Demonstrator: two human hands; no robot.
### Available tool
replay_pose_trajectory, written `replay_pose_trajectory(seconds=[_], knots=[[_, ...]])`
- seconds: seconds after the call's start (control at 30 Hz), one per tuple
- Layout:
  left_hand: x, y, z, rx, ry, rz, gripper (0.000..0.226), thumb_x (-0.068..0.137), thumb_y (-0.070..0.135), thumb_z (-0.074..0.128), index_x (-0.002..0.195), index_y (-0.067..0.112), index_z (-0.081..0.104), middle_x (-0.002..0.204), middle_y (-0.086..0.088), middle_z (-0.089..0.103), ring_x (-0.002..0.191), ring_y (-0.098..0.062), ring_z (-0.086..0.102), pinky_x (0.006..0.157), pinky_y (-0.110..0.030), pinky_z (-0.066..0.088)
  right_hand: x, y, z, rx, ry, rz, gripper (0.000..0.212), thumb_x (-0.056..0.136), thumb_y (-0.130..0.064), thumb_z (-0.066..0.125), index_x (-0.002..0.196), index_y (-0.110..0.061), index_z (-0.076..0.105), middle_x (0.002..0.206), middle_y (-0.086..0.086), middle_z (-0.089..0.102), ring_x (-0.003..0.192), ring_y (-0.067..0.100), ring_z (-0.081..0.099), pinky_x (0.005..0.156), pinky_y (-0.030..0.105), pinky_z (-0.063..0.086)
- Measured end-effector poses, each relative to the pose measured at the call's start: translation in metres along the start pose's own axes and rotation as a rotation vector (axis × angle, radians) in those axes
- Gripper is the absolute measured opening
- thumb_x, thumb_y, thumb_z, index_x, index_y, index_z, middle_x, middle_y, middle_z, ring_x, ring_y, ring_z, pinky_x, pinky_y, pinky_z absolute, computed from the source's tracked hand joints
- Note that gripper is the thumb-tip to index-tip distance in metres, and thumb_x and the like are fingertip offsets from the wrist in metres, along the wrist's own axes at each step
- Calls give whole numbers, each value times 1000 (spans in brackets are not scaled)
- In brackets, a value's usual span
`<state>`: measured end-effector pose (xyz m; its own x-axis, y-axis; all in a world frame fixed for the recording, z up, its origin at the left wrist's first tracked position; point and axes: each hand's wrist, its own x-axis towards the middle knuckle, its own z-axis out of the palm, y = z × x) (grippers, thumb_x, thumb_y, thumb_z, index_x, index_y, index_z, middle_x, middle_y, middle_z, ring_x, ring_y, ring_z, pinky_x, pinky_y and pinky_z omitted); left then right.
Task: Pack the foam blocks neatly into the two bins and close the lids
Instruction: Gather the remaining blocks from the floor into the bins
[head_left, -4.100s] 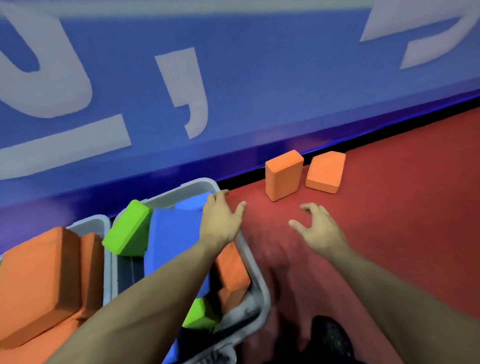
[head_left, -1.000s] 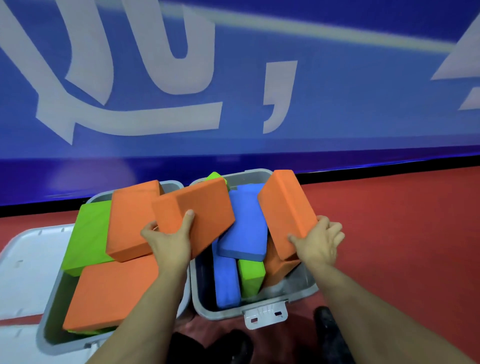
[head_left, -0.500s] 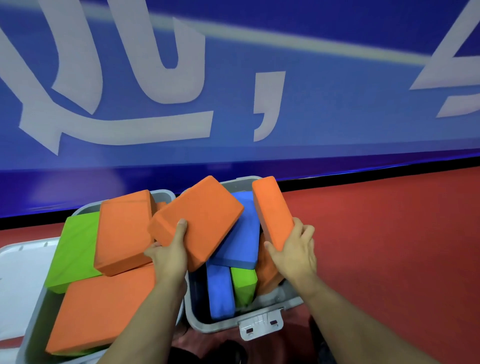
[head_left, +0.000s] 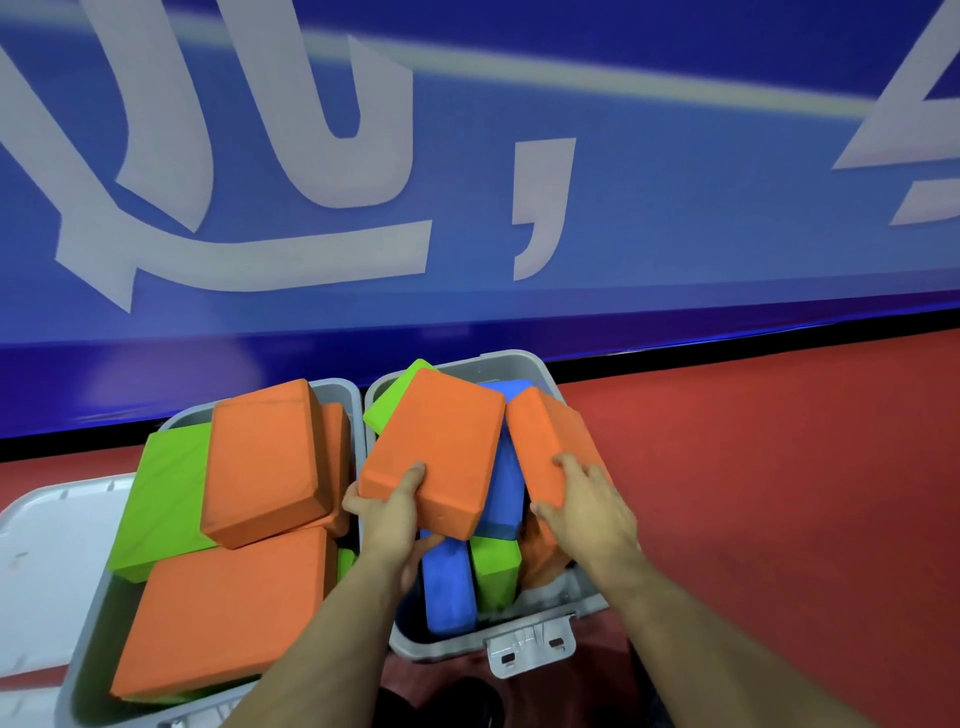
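Grey plastic right bin (head_left: 524, 366): our landmark; we see it open on the red floor (head_left: 779, 493), its far wall just in front of the blue wall with pale lettering (head_left: 467, 182), a grey latch tab (head_left: 530, 649) on its near rim.
Left hand (head_left: 395, 519): we see it clamped on the near edge of a flat orange foam block (head_left: 436, 447), thumb on the top face and fingers curled beneath, over the landmark bin's left half.
Orange foam block in the left hand: tilted, near edge lifted, above the blocks packed in the landmark bin.
Right hand (head_left: 587, 509): we see it gripping a second orange foam block (head_left: 545, 447), fingers spread over the upper face, at the landmark bin's right wall.
Second orange block: leaning steeply, just right of the first; whether the two touch we cannot tell.
Inside the landmark bin: a blue foam block (head_left: 447, 587) and a green foam block (head_left: 493, 571) on edge at the near side, another blue block (head_left: 504, 488) across them, a green corner (head_left: 395, 400) at the far left.
Left grey bin (head_left: 343, 387): touching the landmark bin's left side, heaped above the rim with large orange foam slabs (head_left: 260, 462) and a green foam slab (head_left: 166, 493).
White lid (head_left: 47, 561): lying open, well left of the landmark bin, beyond the left bin.
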<state>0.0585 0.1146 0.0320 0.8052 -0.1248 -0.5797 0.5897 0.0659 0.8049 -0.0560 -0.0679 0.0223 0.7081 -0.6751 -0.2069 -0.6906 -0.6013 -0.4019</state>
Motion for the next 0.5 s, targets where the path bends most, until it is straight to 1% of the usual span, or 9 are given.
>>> replay_pose_trajectory(seconds=[0.1,0.17,0.2,0.23,0.27,0.3,0.37,0.43,0.5], knots=[[2,-8,-1,136,-12,-49,79,90,36,76,141,29,17,126,-3,47,111,-33,61,86,-59,58,5,2,6,120,-171,-18,68,88,-50,67,147,-31,38,138,-1,47,123,24,54,97,41,49],[5,-16,-4,308,-11,-109,83,87,39,79,139,18,19,123,-12,52,104,-37,62,87,-59,58,9,3,4,164,-195,-27,65,90,-48,66,147,-27,41,139,0,47,123,22,54,99,38,48],[6,-20,-6,398,-14,-124,85,86,39,80,140,12,21,125,-16,53,107,-39,61,92,-59,55,10,4,3,185,-196,-25,64,91,-47,66,146,-25,42,140,0,48,124,22,54,101,38,47],[8,-24,-8,478,-23,-123,89,85,39,81,143,5,23,132,-19,53,115,-40,58,99,-57,51,11,5,2,198,-197,-21,63,91,-47,66,145,-24,44,140,0,48,124,21,53,103,37,46],[10,-28,-9,555,-38,-120,92,85,40,80,146,-1,25,139,-22,51,122,-41,55,105,-54,47,11,7,2,201,-202,-16,63,91,-47,65,145,-23,45,141,0,48,125,21,53,103,37,46],[12,-30,-11,625,-53,-120,94,85,43,79,147,-5,28,144,-22,50,127,-40,53,108,-50,44,12,9,1,195,-208,-14,62,91,-48,64,145,-23,45,141,-2,48,126,20,53,103,36,46],[13,-30,-14,742,-91,-123,96,85,54,75,148,-6,35,146,-22,51,129,-38,53,108,-44,44,12,11,-1,193,-228,-20,63,92,-49,63,146,-22,44,144,-2,47,128,18,51,104,34,44],[17,-33,-17,828,-101,-114,99,83,66,70,147,-4,40,144,-20,54,127,-38,55,108,-45,44,11,13,-2,216,-268,-32,66,92,-50,62,148,-22,42,148,-2,45,131,18,50,106,33,42],[18,-34,-17,883,-86,-90,101,81,71,68,146,-3,42,142,-20,55,125,-37,56,108,-45,45,9,14,-6,225,-306,-47,67,93,-50,61,150,-21,39,150,-1,44,132,18,49,108,32,40]])
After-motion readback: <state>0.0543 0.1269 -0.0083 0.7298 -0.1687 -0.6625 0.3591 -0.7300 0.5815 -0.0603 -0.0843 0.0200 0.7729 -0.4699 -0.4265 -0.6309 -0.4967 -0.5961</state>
